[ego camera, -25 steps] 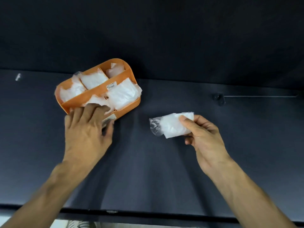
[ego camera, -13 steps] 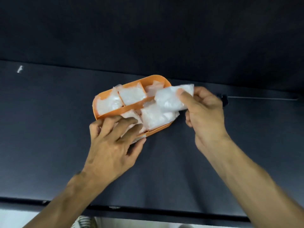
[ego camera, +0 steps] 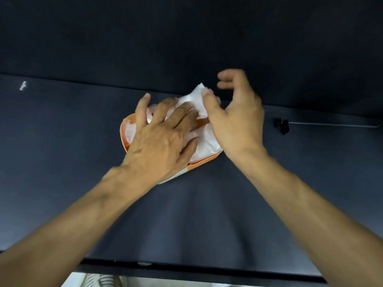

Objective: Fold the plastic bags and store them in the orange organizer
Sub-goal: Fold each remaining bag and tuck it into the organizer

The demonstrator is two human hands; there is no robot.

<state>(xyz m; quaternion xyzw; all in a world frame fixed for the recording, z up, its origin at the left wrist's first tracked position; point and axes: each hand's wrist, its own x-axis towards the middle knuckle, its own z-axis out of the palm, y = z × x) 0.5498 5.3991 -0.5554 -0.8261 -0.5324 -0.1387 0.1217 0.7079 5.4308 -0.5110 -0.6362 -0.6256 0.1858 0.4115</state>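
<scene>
Hands (ego camera: 163, 139) (ego camera: 236, 125) cover organizer (ego camera: 124, 139), pressing bag (ego camera: 194, 98) at its far edge.

Left hand (ego camera: 163, 139) flat, fingers spread; right hand (ego camera: 236, 119) loosely curled, thumb down.

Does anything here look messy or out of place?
One folded plastic bag sticks up above the far end of the orange organizer instead of sitting down in a compartment. The right hand touches it with its thumb; the left hand lies over the other bags.
</scene>
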